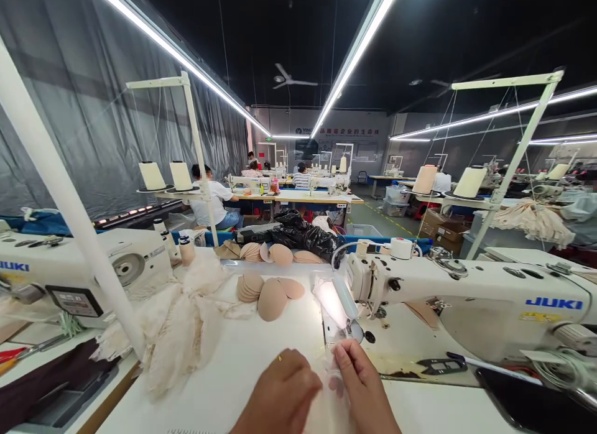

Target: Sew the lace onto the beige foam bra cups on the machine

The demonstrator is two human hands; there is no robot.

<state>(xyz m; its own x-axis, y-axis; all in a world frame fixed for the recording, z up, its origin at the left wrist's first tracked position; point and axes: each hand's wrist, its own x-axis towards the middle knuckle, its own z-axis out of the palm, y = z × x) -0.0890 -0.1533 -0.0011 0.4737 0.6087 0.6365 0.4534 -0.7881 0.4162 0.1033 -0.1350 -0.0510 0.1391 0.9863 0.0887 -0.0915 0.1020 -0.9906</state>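
Observation:
My right hand (361,378) pinches a pale, sheer piece of fabric (329,364) between thumb and fingers, just in front of the needle area of a white JUKI sewing machine (489,297). Curled closed, my left hand (285,390) grips the near part of the same fabric, its fingertips partly hidden and slightly blurred. The fabric's lower part hangs between the wrists and is hard to tell from the white tabletop (224,372). A bright lamp (332,300) lights the needle area. Beyond my hands lie flat beige oval pieces (273,300), some overlapping in a fanned stack.
Cream lace-like fabric (175,334) is heaped at left, beside a white stand pole (69,185). Thread snips (441,365), a pen (494,367) and a dark phone-like slab (536,400) lie at right. Black plastic bags (303,232) sit behind the table. A co-worker (212,198) sits farther back.

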